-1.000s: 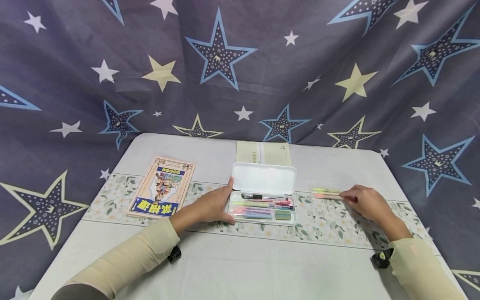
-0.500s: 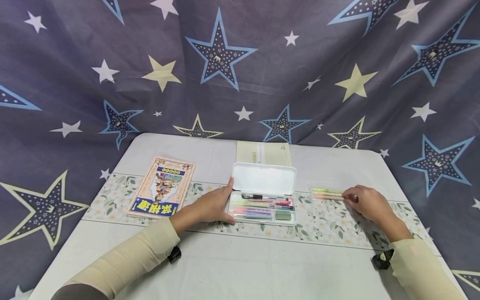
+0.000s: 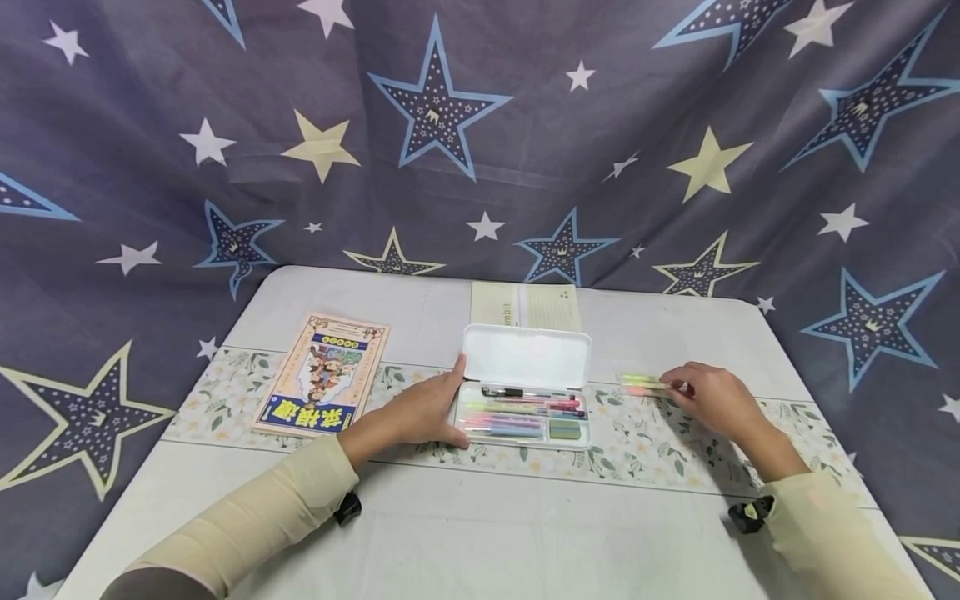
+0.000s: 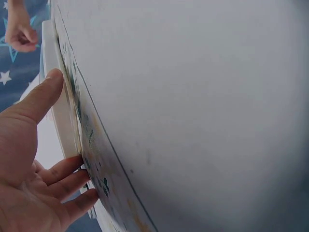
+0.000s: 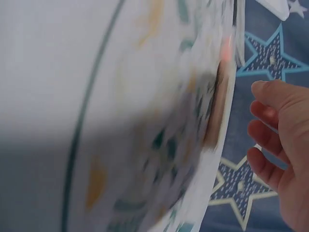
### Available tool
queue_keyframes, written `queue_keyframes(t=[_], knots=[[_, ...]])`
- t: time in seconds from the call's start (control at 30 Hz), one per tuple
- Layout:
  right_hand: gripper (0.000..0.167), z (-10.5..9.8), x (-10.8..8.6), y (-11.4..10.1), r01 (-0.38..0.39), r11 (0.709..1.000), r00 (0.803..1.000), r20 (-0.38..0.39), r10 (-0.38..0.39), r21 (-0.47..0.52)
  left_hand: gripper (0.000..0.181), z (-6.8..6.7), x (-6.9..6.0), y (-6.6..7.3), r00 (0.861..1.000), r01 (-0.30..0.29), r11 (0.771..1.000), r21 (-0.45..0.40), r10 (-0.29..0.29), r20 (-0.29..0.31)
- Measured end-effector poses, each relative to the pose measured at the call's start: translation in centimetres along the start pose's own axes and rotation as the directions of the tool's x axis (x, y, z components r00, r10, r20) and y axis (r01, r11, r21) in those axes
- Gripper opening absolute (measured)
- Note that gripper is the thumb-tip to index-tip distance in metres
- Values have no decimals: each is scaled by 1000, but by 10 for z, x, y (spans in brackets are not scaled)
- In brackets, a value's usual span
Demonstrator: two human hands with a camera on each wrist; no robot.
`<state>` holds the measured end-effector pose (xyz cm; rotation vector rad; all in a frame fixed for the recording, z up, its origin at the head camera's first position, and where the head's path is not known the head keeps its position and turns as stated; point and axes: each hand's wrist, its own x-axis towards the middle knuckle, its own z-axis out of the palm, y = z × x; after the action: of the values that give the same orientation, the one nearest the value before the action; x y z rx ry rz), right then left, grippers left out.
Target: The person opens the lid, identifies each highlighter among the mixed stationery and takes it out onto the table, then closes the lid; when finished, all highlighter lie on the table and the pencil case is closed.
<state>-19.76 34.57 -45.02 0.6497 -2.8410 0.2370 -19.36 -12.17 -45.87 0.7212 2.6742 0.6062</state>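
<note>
My straight-fingered left hand touches an oblong white case; my loosely curled right hand hovers by slim yellow and pink pens.

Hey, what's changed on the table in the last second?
Your right hand has moved left over the loose pens, toward the open pencil case; its fingers look clear of them. The pens, book, and your left hand at the case stayed put.

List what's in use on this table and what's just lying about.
Seemingly in use:
White pencil case, open, left hand against it
Pens and greenish block inside it
Loose yellow and pink pens near the right hand

Apparently just lying about:
Illustrated book, left of the case
Cream notebook, behind the case
</note>
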Motion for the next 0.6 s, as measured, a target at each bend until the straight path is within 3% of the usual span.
queue_keyframes(t=[0.17,0.6], knots=[[18,2,10,-20,60,998,998,-36,-59,18,142,1,1,-1,1000,-2,1000,4,2,-2],[18,14,37,-62,203,977,979,-44,-200,70,142,1,1,-2,1000,10,1000,14,-10,-1]])
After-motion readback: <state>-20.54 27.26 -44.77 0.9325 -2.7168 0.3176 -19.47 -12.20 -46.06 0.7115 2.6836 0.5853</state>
